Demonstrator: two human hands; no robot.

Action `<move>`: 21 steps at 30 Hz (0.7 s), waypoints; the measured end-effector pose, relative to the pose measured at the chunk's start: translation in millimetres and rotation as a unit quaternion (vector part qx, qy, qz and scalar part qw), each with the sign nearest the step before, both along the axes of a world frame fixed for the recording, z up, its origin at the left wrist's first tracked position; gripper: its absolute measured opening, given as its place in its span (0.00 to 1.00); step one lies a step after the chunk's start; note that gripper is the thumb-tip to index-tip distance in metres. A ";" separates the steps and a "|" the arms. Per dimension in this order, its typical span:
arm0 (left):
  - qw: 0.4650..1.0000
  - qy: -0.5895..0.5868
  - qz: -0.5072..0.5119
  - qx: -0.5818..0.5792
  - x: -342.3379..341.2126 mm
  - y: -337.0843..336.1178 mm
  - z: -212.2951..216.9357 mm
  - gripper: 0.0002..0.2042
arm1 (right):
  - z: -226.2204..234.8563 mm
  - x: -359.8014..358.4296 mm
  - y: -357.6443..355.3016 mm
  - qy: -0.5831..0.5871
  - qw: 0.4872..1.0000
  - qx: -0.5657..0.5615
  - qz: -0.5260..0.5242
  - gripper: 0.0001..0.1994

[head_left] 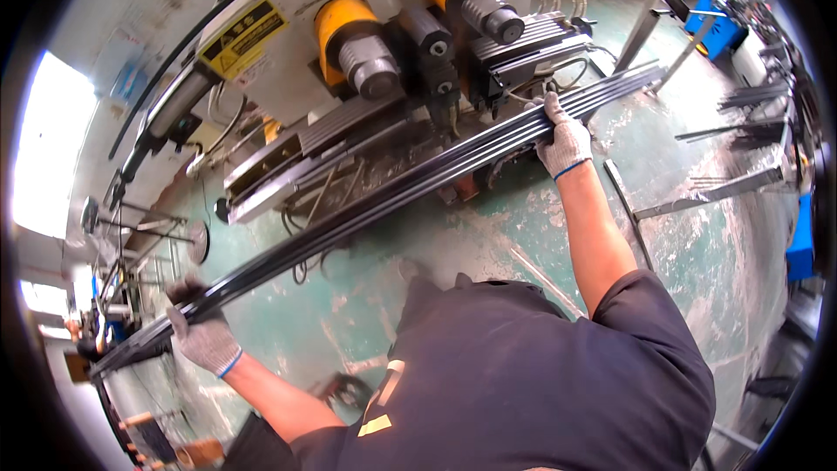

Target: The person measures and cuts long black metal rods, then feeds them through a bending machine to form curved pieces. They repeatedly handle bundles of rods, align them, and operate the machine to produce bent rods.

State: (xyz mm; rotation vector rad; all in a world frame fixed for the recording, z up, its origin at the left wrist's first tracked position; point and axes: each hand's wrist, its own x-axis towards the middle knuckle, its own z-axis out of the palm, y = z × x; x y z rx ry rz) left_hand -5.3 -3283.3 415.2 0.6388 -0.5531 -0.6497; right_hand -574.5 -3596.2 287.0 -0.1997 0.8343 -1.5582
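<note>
A bundle of long dark metal bars point(375, 201) runs slantwise across the view, from low on the left to high on the right. My left hand point(205, 338), in a pale knitted glove with a blue cuff edge, grips the bundle near its left end. Toward the other end my right hand point(565, 139), gloved alike, is closed round the bars with its thumb on top. Beyond the bundle stands a machine with two orange-housed spindles point(356, 48). The bars pass in front of it; whether they touch it I cannot tell.
A yellow warning label point(242, 38) marks the machine's left side. Right of me, a metal stand point(706, 192) juts over the worn green floor point(436, 249). More dark bars point(754, 113) lie on a rack at the far right. A blue bin point(715, 30) stands behind.
</note>
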 end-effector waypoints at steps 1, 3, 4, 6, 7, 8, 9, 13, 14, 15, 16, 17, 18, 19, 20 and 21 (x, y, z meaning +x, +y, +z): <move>1.000 0.007 -0.018 0.008 38.0 -1.1 -18.9 0.15 | 6.0 13.3 -6.8 0.031 0.999 0.009 0.002 0.13; 0.999 0.024 -0.007 0.042 73.3 -17.0 -48.5 0.16 | 10.5 32.5 -19.1 0.076 0.997 0.023 -0.004 0.15; 0.995 -0.013 0.015 0.098 86.0 -30.7 -60.9 0.17 | 15.1 45.6 -26.3 0.093 0.995 0.031 -0.020 0.13; 0.986 0.068 0.056 0.143 103.6 -66.4 -80.5 0.19 | 7.6 63.4 -46.7 0.150 0.986 0.037 -0.055 0.11; 0.980 0.067 0.082 0.166 111.4 -77.7 -91.3 0.20 | 15.4 85.6 -52.0 0.127 0.990 0.023 -0.058 0.11; 0.983 0.041 0.048 0.172 134.8 -80.9 -110.5 0.21 | 22.7 106.3 -56.5 0.103 0.993 0.009 -0.058 0.12; 0.983 0.051 0.017 0.178 149.6 -93.9 -125.0 0.22 | 12.0 110.1 -69.7 0.121 0.991 -0.008 -0.054 0.13; 0.969 0.096 -0.046 0.223 153.4 -147.9 -142.1 0.22 | 0.5 136.7 -95.6 0.057 0.997 -0.038 -0.029 0.15; 0.962 0.128 -0.045 0.235 149.8 -159.8 -143.9 0.22 | 5.4 143.8 -97.9 0.046 0.998 -0.032 -0.022 0.16; 0.960 0.144 -0.043 0.237 148.9 -170.4 -149.9 0.21 | 10.9 148.9 -100.2 0.077 0.997 -0.021 -0.014 0.14; 0.956 0.160 -0.037 0.241 147.9 -178.0 -156.7 0.20 | 22.4 156.3 -98.5 0.107 0.994 -0.007 -0.004 0.13; 0.956 0.165 -0.056 0.234 140.9 -187.3 -156.9 0.19 | 28.5 161.5 -97.8 0.137 0.991 0.007 0.008 0.11; 0.959 0.159 -0.076 0.220 139.0 -194.1 -164.9 0.18 | 23.3 164.6 -102.0 0.121 0.992 0.017 0.003 0.11; 0.948 0.208 -0.058 0.233 123.9 -207.2 -159.4 0.18 | 16.1 166.3 -108.6 0.105 0.994 0.026 -0.002 0.11; 0.934 0.258 -0.039 0.245 106.4 -219.8 -154.3 0.19 | 9.4 167.3 -114.8 0.090 0.995 0.034 -0.007 0.11; 0.943 0.216 -0.108 0.229 101.2 -223.5 -159.0 0.18 | 9.4 172.7 -115.6 0.102 0.994 0.045 -0.008 0.14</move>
